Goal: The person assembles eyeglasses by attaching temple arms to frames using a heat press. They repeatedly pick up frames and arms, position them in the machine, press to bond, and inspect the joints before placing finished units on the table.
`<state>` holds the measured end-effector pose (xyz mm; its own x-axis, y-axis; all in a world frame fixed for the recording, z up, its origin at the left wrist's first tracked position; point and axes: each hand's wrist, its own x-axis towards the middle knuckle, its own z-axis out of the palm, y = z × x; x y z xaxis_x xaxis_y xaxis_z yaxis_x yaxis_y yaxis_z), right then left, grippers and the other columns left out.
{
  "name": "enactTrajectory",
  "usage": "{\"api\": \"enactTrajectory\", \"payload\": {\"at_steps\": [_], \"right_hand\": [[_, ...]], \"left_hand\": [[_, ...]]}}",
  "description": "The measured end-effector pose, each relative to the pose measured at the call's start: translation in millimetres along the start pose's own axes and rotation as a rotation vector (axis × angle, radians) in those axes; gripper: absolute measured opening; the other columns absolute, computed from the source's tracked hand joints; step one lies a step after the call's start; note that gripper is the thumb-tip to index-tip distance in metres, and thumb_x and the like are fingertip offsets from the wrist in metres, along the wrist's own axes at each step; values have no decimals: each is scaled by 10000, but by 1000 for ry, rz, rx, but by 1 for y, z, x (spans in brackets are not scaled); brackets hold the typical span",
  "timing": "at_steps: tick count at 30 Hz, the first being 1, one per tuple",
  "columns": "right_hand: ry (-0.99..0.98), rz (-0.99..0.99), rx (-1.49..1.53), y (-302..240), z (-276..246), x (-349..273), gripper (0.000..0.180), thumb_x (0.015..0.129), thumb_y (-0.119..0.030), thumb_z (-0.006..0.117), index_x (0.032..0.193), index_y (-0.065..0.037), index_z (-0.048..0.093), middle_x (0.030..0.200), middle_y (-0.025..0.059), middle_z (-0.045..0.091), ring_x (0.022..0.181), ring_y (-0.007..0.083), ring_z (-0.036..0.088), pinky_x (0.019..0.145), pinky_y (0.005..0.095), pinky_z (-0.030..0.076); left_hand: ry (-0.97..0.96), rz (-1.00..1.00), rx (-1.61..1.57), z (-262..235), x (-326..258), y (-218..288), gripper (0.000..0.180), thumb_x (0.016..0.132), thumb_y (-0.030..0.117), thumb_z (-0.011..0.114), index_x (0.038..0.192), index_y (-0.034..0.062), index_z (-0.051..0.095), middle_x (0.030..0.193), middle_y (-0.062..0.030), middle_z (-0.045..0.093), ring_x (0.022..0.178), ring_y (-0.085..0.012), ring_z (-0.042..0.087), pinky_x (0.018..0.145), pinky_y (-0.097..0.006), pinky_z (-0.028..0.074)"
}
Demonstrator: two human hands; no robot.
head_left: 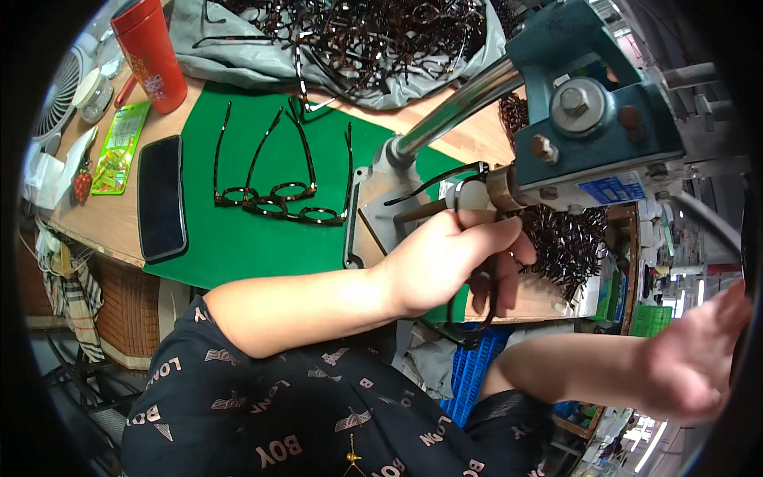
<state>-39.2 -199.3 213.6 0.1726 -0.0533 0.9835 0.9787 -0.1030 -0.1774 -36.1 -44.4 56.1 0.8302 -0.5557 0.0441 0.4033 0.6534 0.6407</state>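
Observation:
My left hand (441,258) is closed around a dark eyeglass frame (479,316) and presses it against the white round tip (472,195) of a teal-blue bench machine (592,119). One temple of the frame (433,180) sticks up over my fingers, and a lens rim hangs below my hand. A shiny steel bar (457,107) runs from the machine down to a grey base plate (373,207). My right hand (699,362) is stretched out at the far right rim. It is blurred, and its fingers run into the dark edge of the picture.
A green mat (238,246) carries several finished dark frames (274,195) and lies beside a black phone (161,197). A red tumbler (151,52), a grey bag heaped with frames (358,32), another heap (560,242) and a blue crate (477,366) surround the bench.

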Motion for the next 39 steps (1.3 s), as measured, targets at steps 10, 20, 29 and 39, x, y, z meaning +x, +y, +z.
{"api": "enactTrajectory", "payload": {"at_steps": [10, 20, 29, 39], "right_hand": [[-302, 1291, 428, 10, 41, -165, 268, 859, -3, 528, 1124, 38, 525, 905, 82, 611, 695, 57, 539, 555, 156, 399], [-347, 1193, 210, 5, 25, -209, 196, 842, -51, 581, 1016, 38, 558, 895, 106, 619, 808, 142, 585, 755, 231, 449], [-343, 1265, 97, 6, -15, -238, 201, 827, 66, 507, 1019, 23, 551, 891, 96, 619, 822, 150, 577, 758, 257, 457], [-315, 1288, 65, 5, -17, -229, 177, 831, 80, 507, 989, 22, 562, 886, 86, 616, 831, 146, 581, 775, 257, 458]], "left_hand": [[-11, -128, 357, -25, -60, -15, 307, 957, 266, 388, 825, 37, 544, 651, -34, 610, 547, -73, 516, 536, -214, 432], [-10, -107, 1281, -58, -79, -13, 435, 906, 398, 421, 696, 36, 540, 595, -168, 544, 570, -359, 540, 575, -422, 437], [164, -163, 1353, -96, -79, 12, 515, 902, 455, 434, 637, 30, 556, 529, -159, 510, 533, -342, 524, 531, -386, 413], [-250, -492, 690, -56, -81, 28, 339, 936, 308, 442, 819, 49, 625, 592, -5, 603, 488, -79, 497, 471, -236, 405]]}}
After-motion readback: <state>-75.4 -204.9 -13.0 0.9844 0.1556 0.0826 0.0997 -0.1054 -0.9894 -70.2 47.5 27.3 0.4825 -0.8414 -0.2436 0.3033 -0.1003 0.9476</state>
